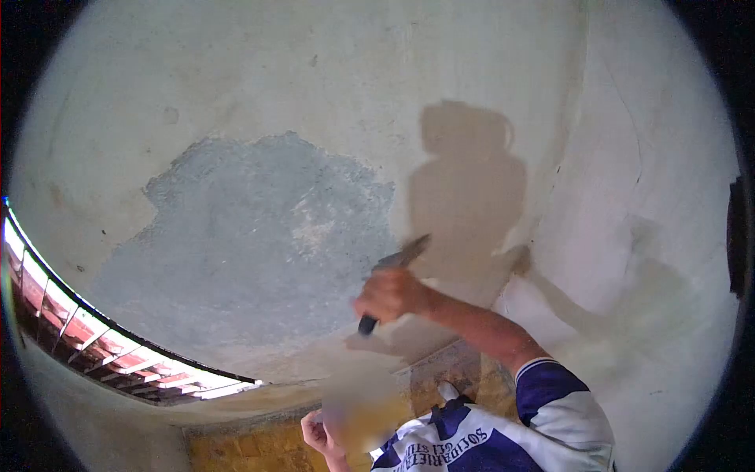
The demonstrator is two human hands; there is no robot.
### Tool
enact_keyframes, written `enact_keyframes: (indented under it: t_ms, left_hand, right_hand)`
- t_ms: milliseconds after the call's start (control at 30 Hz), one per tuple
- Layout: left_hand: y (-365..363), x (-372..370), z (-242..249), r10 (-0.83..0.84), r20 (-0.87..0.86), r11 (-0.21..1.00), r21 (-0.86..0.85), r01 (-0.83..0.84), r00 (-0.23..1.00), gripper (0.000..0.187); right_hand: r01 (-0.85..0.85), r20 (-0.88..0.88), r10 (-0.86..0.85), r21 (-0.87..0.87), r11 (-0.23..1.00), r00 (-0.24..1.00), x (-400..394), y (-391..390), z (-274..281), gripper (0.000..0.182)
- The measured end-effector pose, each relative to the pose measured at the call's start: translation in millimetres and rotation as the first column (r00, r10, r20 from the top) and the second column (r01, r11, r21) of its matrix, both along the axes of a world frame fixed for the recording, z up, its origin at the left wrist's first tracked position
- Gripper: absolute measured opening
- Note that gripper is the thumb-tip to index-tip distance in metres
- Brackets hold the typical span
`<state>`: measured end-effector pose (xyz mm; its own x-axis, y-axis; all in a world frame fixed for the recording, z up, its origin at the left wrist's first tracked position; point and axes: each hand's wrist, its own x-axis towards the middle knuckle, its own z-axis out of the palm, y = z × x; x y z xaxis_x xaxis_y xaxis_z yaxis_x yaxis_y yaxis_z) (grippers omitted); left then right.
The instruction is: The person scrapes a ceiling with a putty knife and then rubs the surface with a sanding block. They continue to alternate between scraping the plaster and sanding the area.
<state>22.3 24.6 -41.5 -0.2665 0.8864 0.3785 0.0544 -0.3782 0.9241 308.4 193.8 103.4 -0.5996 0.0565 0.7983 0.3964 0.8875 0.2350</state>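
My right hand [391, 295] is raised in front of the wall, its fingers wrapped round a tool with a dark handle [367, 324]. The tool's dark, blade-like end [415, 250] points up and to the right, beside the right edge of a grey rough patch [244, 228] on the pale wall [354, 71]. Whether the tool touches the wall is unclear. Low in the view, my left hand [318, 434] is closed near my body, next to a blurred area that hides what it holds, if anything.
A barred window opening [102, 342] curves along the lower left. Another wall [645, 197] meets the patched one at a corner on the right. Shadows fall on both walls. Yellow-brown tiled floor [259, 452] and a foot [448, 391] show below.
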Motion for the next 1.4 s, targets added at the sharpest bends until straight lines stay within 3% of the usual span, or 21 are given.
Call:
enact_keyframes:
  t_ms: [100,133,200,333,433,467,500,533,600,700,767,867,933,1000,1100,1233,1267,1300,1333,1367,1400]
  left_hand:
    - [4.0,-0.5,-5.2,0.013,0.013,1.0,0.008,-0.013,1.0,0.022]
    - [5.3,1.2,-4.7,0.012,0.024,1.0,-0.017,-0.012,1.0,0.022]
    - [2.6,3.1,-8.5,0.041,0.019,0.997,-0.067,-0.04,0.999,0.024]
    - [6.4,-3.6,-28.8,-0.046,0.077,0.992,-0.11,0.054,0.996,0.02]
    - [11.6,-0.3,-33.5,-0.094,0.042,0.991,-0.087,0.097,0.995,0.019]
    - [13.9,4.2,-29.8,-0.091,-0.002,0.995,-0.04,0.09,0.996,0.022]
    - [15.2,7.2,-24.4,-0.084,-0.048,0.996,0.004,0.084,0.995,0.025]
    - [12.9,5.7,-18.5,-0.113,-0.093,0.991,-0.086,0.105,0.989,0.027]
    - [12.3,17.9,-5.8,-0.131,0.011,0.986,-0.107,0.131,0.991,0.026]
    - [10.6,22.9,-10.4,-0.166,0.053,0.981,-0.091,0.17,0.985,0.025]
    - [9.9,28.5,-7.2,-0.162,0.029,0.983,-0.08,0.163,0.986,0.025]
    - [2.6,36.9,-6.5,-0.093,-0.005,0.987,-0.135,0.091,0.996,0.026]
    - [-2.4,34.8,-10.7,-0.107,-0.037,0.987,-0.122,0.102,0.994,0.025]
    - [-11.7,32.0,-20.4,-0.107,-0.002,0.985,-0.138,0.106,0.994,0.024]
    - [-9.9,32.4,-33.3,-0.085,0.095,0.979,-0.176,0.1,0.992,0.023]
    - [-7.2,36.8,-28.5,-0.042,0.098,0.985,-0.164,0.058,0.994,0.022]
    - [-7.0,37.1,-28.7,-0.026,0.103,0.988,-0.146,0.041,0.994,0.022]
    - [-7.4,36.2,-29.7,-0.028,0.094,0.985,-0.169,0.044,0.995,0.022]
    - [-6.8,34.8,-30.2,-0.029,0.085,0.981,-0.191,0.045,0.996,0.023]
    - [-7.5,34.7,-30.2,-0.03,0.075,0.976,-0.214,0.046,0.997,0.023]
    - [-6.9,38.0,-20.5,-0.04,0.077,0.98,-0.19,0.054,0.996,0.023]
  right_hand:
    - [0.236,-0.049,-0.233,0.067,0.97,0.971,18.9,-6.7,-7.9,0.019]
    - [0.117,-0.092,-0.118,-0.013,0.993,0.989,16.6,-20.9,-2.4,0.024]
    - [0.07,-0.174,-0.113,-0.238,0.969,0.978,12.8,-48.4,-3.4,0.026]
    - [-0.187,-0.447,-0.114,-0.576,0.796,0.887,18.1,-56.8,-42.4,0.032]
    - [-0.374,-0.613,-0.078,-0.572,0.73,0.786,38.1,-66.0,-20.0,0.04]
    - [-0.346,-0.617,-0.071,-0.528,0.776,0.784,46.8,-70.2,-0.3,0.044]
    - [-0.455,-0.695,0.027,-0.44,0.774,0.718,55.6,-72.6,19.5,0.045]
    - [-0.556,-0.762,0.121,-0.344,0.757,0.636,64.4,-77.4,40.4,0.046]
    - [-0.643,-0.805,0.22,-0.241,0.727,0.55,81.2,-106.0,92.4,0.038]
    - [-0.45,-0.786,0.382,0.149,0.88,0.487,100.1,-128.8,130.1,0.028]
    - [-0.264,-0.798,0.387,0.293,0.919,0.462,104.1,-123.5,139.7,0.025]
    - [-0.115,-0.9,0.222,0.193,0.975,0.374,89.4,-67.0,121.2,0.029]
    - [-0.182,-0.921,0.161,0.101,0.978,0.355,75.8,-41.3,99.7,0.036]
    - [-0.204,-0.88,0.09,-0.008,0.979,0.467,84.6,-39.5,72.5,0.032]
    - [-0.436,-0.937,0.015,-0.149,0.887,0.35,84.0,-56.1,36.7,0.03]
    - [-0.433,-0.969,0.046,-0.066,0.899,0.243,100.6,-72.9,33.8,0.028]
    - [-0.381,-0.961,0.106,0.001,0.925,0.255,112.7,-84.0,48.6,0.026]
    - [-0.107,-0.949,0.081,0.05,0.993,0.306,127.5,-91.0,44.9,0.018]
    - [0.223,-0.953,0.009,0.08,0.971,0.302,142.4,-98.0,41.3,0.021]
    - [0.515,-0.973,-0.043,0.083,0.853,0.228,156.4,-104.9,38.6,0.031]
    - [0.364,-0.955,-0.024,0.089,0.927,0.295,149.3,-93.6,46.0,0.029]
